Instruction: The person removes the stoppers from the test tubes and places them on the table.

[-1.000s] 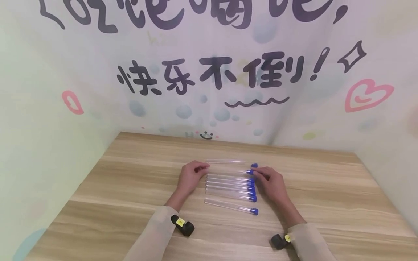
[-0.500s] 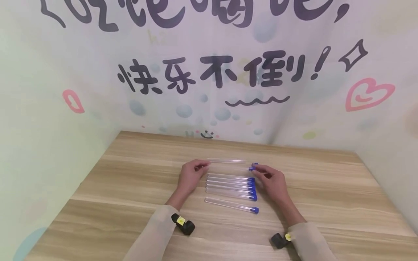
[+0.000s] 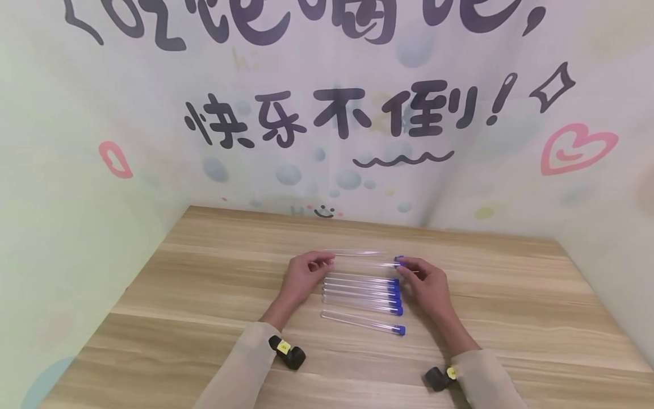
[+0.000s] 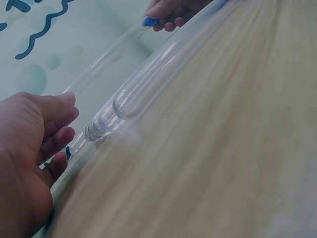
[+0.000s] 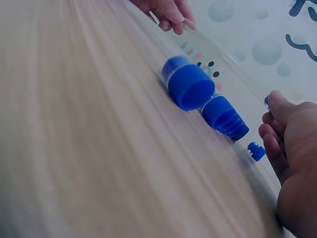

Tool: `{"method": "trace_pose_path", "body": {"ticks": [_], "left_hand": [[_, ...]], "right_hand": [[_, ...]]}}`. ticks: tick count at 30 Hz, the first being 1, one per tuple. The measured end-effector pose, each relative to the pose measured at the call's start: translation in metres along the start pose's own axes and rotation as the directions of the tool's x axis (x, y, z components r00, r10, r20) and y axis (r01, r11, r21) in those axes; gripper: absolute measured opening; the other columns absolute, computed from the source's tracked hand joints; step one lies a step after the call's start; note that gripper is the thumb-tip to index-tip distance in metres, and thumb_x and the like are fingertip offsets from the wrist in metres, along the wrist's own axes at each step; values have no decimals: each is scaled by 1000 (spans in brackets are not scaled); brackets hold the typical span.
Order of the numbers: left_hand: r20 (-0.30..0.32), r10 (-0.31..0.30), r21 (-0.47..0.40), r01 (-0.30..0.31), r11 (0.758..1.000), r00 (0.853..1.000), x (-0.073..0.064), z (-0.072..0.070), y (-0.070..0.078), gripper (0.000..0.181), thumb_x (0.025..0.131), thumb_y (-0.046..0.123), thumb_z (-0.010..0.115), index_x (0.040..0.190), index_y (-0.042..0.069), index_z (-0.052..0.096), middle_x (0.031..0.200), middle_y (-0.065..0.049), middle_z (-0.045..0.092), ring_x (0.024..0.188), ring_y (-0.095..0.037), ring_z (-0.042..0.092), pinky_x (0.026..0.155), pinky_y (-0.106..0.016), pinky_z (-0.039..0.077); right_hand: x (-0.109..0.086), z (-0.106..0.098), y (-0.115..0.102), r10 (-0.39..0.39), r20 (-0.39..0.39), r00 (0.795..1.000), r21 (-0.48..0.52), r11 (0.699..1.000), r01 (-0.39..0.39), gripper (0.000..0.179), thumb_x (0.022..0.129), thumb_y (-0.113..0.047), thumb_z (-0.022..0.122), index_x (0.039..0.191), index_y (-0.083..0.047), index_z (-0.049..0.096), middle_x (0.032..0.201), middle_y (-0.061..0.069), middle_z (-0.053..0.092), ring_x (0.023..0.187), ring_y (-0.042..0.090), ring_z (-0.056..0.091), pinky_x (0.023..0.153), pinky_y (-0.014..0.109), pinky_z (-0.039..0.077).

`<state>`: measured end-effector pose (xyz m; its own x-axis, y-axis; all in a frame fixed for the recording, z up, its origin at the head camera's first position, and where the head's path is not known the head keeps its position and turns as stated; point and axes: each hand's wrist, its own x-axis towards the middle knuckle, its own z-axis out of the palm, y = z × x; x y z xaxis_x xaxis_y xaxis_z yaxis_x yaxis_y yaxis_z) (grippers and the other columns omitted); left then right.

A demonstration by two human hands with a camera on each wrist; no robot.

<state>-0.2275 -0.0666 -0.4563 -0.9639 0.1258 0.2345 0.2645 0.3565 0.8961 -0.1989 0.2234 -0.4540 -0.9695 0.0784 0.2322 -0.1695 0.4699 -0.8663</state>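
Between my two hands a clear test tube (image 3: pixel 365 264) is held level above the table. My left hand (image 3: pixel 306 275) pinches its rounded end, seen in the left wrist view under the thumb and forefinger. At the other end my right hand (image 3: pixel 425 284) pinches its blue cap (image 4: pixel 150 21); in the right wrist view the thumb largely covers that cap. Behind it lies an uncapped test tube (image 3: pixel 355 252), and a loose blue cap (image 5: pixel 256 151) sits near my right fingers. Closer to me, several capped test tubes (image 3: pixel 357 292) lie side by side, caps to the right.
One more capped test tube (image 3: pixel 363 322) lies slightly askew at the front of the row. The wooden table (image 3: pixel 204 272) meets a printed fabric wall (image 3: pixel 286 193) at the back. Black wrist cameras (image 3: pixel 293 357) are strapped to both sleeves.
The held test tube has risen slightly and shifted away from the row, toward the uncapped one. My left hand has edged right along it. The row of capped tubes stays put.
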Motion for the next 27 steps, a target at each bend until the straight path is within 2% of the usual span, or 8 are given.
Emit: {"method": "trace_pose_path", "body": {"ticks": [6,12,18,24,27], "left_hand": [[25,60,-24,-60,998,998,-1,1,0,16,83,18,76,98,18,74,84,9,66,74,-14,54,65,-26,46],[37,77,-42,-75,996,996,-1,0,2,16,80,18,79,96,18,75,80,8,65,70,-15,52,61,-25,45],[29,62,-33,-61,998,998,-2,-1,3,16,80,18,78,96,18,75,82,8,66,72,-14,55,63,-26,47],[4,11,-26,-11,1000,1000,-1,1,0,16,84,20,74,100,17,74,91,8,68,81,-11,59,71,-27,51],[-4,-7,-21,7,1000,1000,0,1,-1,16,85,19,74,100,18,74,91,8,68,82,-11,60,72,-29,51]], "right_hand": [[0,1,0,5,-41,999,-50,999,-7,28,88,-36,68,105,-13,71,100,-1,70,90,14,61,74,18,47],[1,3,-1,17,-87,996,-65,998,-23,28,87,-35,70,103,-13,72,98,0,71,88,14,63,72,18,48],[1,3,-2,28,-84,996,-47,998,-32,27,86,-35,72,101,-12,73,97,0,71,88,14,63,73,17,47],[2,2,0,-4,-26,1000,-31,1000,4,26,86,-33,72,101,-12,73,99,0,71,91,14,62,76,17,47],[2,2,0,-2,-4,1000,-26,1000,1,27,86,-34,71,102,-12,73,100,0,70,91,15,61,77,18,47]]}}
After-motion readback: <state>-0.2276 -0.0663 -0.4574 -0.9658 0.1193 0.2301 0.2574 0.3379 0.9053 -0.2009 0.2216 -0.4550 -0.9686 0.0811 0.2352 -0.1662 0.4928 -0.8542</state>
